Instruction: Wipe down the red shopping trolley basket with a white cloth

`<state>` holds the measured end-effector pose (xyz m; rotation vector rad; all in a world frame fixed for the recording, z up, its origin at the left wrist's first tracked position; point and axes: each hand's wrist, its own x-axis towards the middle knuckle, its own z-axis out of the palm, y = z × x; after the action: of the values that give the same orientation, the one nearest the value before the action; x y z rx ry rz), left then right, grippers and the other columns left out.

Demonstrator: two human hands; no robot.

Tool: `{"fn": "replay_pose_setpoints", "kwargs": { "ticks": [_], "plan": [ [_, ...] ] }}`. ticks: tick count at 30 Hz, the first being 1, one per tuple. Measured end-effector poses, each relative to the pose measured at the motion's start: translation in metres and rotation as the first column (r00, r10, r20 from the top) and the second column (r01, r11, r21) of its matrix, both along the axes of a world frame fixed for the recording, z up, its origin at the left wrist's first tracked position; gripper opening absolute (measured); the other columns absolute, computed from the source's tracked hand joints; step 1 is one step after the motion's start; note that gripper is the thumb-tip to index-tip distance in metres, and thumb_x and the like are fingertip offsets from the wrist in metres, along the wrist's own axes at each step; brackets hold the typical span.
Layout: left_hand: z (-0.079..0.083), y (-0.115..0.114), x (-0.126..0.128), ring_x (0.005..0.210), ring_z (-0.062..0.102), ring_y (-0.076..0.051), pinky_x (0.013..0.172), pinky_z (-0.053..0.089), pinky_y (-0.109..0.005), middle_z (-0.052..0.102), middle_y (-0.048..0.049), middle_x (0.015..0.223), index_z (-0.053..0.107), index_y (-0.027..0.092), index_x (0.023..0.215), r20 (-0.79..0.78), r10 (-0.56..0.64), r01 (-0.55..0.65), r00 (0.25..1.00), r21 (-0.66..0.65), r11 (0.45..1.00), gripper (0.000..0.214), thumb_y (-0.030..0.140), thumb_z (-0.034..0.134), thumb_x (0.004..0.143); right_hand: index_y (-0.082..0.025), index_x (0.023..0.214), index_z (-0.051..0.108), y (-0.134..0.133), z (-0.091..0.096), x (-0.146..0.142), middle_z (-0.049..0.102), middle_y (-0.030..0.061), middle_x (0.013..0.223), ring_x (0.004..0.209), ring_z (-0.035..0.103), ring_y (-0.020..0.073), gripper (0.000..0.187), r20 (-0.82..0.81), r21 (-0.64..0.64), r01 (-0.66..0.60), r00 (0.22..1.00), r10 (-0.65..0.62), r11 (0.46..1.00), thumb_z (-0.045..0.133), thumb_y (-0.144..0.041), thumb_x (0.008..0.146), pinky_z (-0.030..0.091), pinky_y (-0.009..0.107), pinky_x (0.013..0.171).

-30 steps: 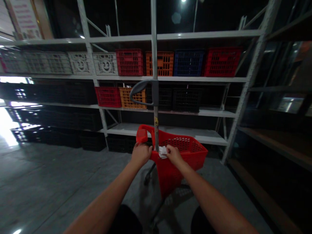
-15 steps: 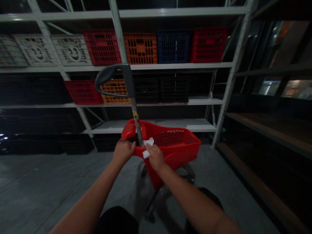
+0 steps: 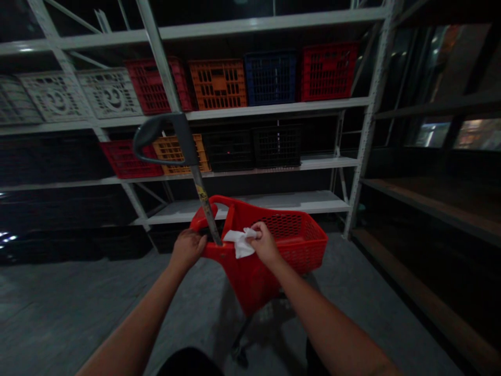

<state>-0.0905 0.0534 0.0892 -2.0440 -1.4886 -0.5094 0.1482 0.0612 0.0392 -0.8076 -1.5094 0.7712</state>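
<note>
A red plastic shopping basket on wheels [image 3: 289, 245] stands in front of me on the grey floor. Its metal pull rod [image 3: 201, 196] leans up to the left and ends in a grey handle [image 3: 156, 133]. My left hand [image 3: 187, 248] is closed on the basket's near rim, left of the rod's base. My right hand [image 3: 265, 244] pinches a crumpled white cloth [image 3: 241, 242] against the rim just right of the rod. The wheels are mostly hidden under the basket.
White metal shelving [image 3: 274, 107] faces me, with white, red, orange and blue crates on the upper level and red, orange and black crates [image 3: 254, 146] below. A shelf upright [image 3: 364, 136] stands at the right. Dark wooden shelves [image 3: 438, 203] run along the right side.
The pull rod has tilted further left. My right hand with the cloth has shifted slightly right and up along the rim. My left hand keeps its grip on the rim.
</note>
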Motion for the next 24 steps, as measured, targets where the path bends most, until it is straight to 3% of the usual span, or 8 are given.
{"fn": "replay_pose_setpoints", "kwargs": {
  "ticks": [2, 6, 9, 12, 16, 19, 21, 24],
  "plan": [
    [0.0, -0.001, 0.0, 0.07, 0.059, -0.018, 0.081, 0.041, -0.031, 0.065, -0.0058, 0.062, 0.06, 0.019, 0.054, -0.008, 0.01, -0.01, 1.0, 0.009, 1.0, 0.047, 0.036, 0.026, 0.083, -0.021, 0.09, 0.053, 0.007, 0.011, -0.019, 0.059, -0.0035, 0.071, 0.062, 0.055, 0.0131, 0.024, -0.021, -0.026, -0.019, 1.0, 0.019, 0.999, 0.058, -0.018, 0.066, 0.042, 0.021, 0.054],
    [-0.002, 0.0, 0.0, 0.07, 0.059, -0.019, 0.082, 0.041, -0.031, 0.065, -0.0061, 0.061, 0.059, 0.019, 0.053, -0.022, -0.008, 0.008, 1.0, 0.024, 1.0, 0.048, 0.035, 0.025, 0.083, -0.019, 0.069, 0.059, 0.011, 0.012, -0.034, 0.054, -0.0005, 0.072, 0.067, 0.051, 0.0126, 0.002, 0.326, 0.107, 0.176, 0.924, -0.202, 0.978, 0.06, -0.017, 0.068, 0.04, 0.022, 0.062],
    [-0.003, -0.001, 0.002, 0.068, 0.059, -0.018, 0.081, 0.041, -0.031, 0.065, -0.0064, 0.061, 0.06, 0.018, 0.054, 0.012, -0.01, 0.009, 1.0, 0.034, 0.999, 0.048, 0.034, 0.026, 0.083, -0.02, 0.089, 0.063, -0.002, 0.006, -0.039, 0.056, 0.0032, 0.082, 0.075, 0.052, 0.0141, 0.02, 0.451, 0.235, 0.183, 0.849, -0.274, 0.955, 0.051, -0.011, 0.075, 0.041, 0.024, 0.069],
    [-0.002, -0.002, 0.005, 0.068, 0.059, -0.018, 0.08, 0.041, -0.031, 0.065, -0.0065, 0.061, 0.061, 0.018, 0.054, 0.024, -0.014, 0.013, 1.0, 0.029, 0.999, 0.046, 0.033, 0.027, 0.083, -0.021, 0.118, 0.051, -0.019, 0.005, -0.046, 0.056, 0.0064, 0.099, 0.089, 0.051, 0.0178, 0.04, 0.466, 0.37, 0.131, 0.83, -0.306, 0.92, 0.05, -0.016, 0.078, 0.04, 0.028, 0.08],
    [0.0, -0.004, 0.005, 0.067, 0.058, -0.019, 0.078, 0.041, -0.032, 0.064, -0.0064, 0.059, 0.06, 0.018, 0.052, 0.013, -0.011, 0.01, 1.0, 0.019, 1.0, 0.048, 0.034, 0.027, 0.083, -0.022, 0.103, 0.061, -0.022, 0.005, -0.053, 0.059, 0.0055, 0.096, 0.089, 0.049, 0.0193, 0.027, 0.535, 0.399, 0.093, 0.785, -0.313, 0.912, 0.058, -0.025, 0.076, 0.04, 0.029, 0.08],
    [0.001, -0.004, 0.001, 0.068, 0.058, -0.018, 0.078, 0.041, -0.031, 0.064, -0.0062, 0.06, 0.059, 0.018, 0.052, -0.014, -0.03, 0.03, 0.999, 0.012, 0.999, 0.048, 0.035, 0.027, 0.084, -0.021, 0.09, 0.066, -0.012, -0.009, -0.037, 0.061, 0.0044, 0.089, 0.083, 0.051, 0.017, 0.017, 0.569, 0.396, 0.062, 0.766, -0.298, 0.916, 0.055, -0.018, 0.077, 0.04, 0.027, 0.077],
    [0.001, -0.004, -0.002, 0.068, 0.058, -0.018, 0.078, 0.041, -0.031, 0.064, -0.0059, 0.06, 0.06, 0.018, 0.053, -0.018, -0.041, 0.041, 0.999, 0.011, 0.999, 0.048, 0.035, 0.027, 0.084, -0.021, 0.089, 0.067, -0.006, -0.025, -0.008, 0.062, 0.0048, 0.09, 0.083, 0.052, 0.0166, 0.019, 0.568, 0.386, 0.074, 0.767, -0.299, 0.92, 0.053, -0.014, 0.077, 0.041, 0.027, 0.077],
    [0.001, -0.003, -0.003, 0.067, 0.058, -0.018, 0.075, 0.041, -0.03, 0.064, -0.006, 0.059, 0.06, 0.018, 0.051, -0.002, -0.035, 0.035, 0.999, 0.019, 0.999, 0.05, 0.037, 0.026, 0.084, -0.018, 0.087, 0.068, -0.004, -0.052, 0.049, 0.064, 0.0069, 0.091, 0.083, 0.054, 0.0174, 0.023, 0.53, 0.266, 0.239, 0.773, -0.349, 0.934, 0.051, -0.009, 0.075, 0.042, 0.029, 0.076]
  ]
}}
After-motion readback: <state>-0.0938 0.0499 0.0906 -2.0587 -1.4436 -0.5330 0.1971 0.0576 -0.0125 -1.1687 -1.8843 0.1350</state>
